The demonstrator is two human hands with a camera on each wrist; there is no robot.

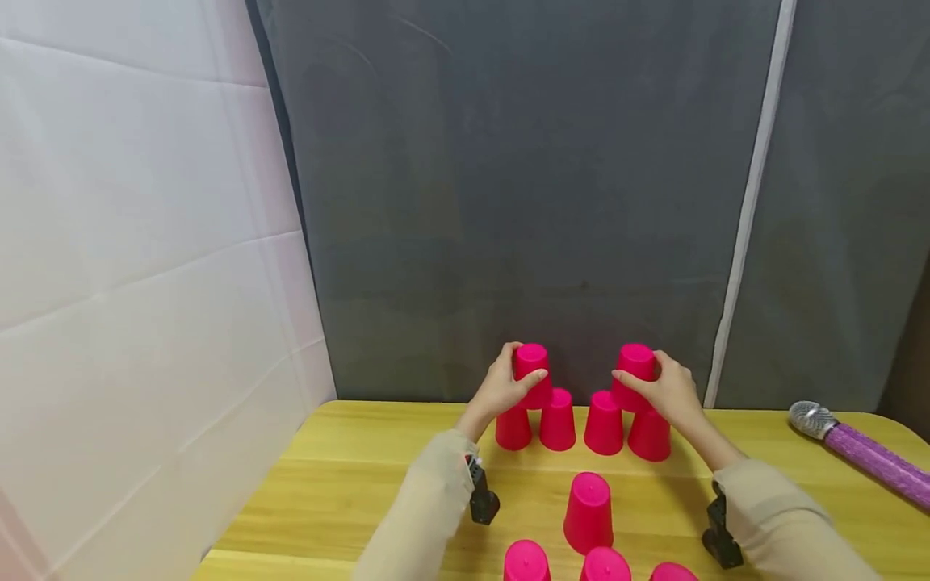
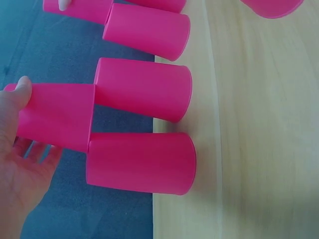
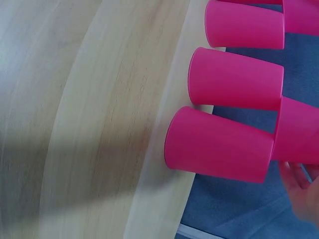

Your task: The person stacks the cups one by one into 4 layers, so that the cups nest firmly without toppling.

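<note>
Two hands, left (image 1: 501,391) and right (image 1: 672,393), each grip a top cup | microphone (image 1: 860,452) lies far right

pink cups (image 1: 588,510), yellow wood table (image 1: 349,484) — grey backdrop (image 1: 508,202)

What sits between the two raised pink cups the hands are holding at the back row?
In the head view, nothing: only grey backdrop shows between the left raised cup and the right raised cup. Below that gap stand the two inner base cups.
</note>
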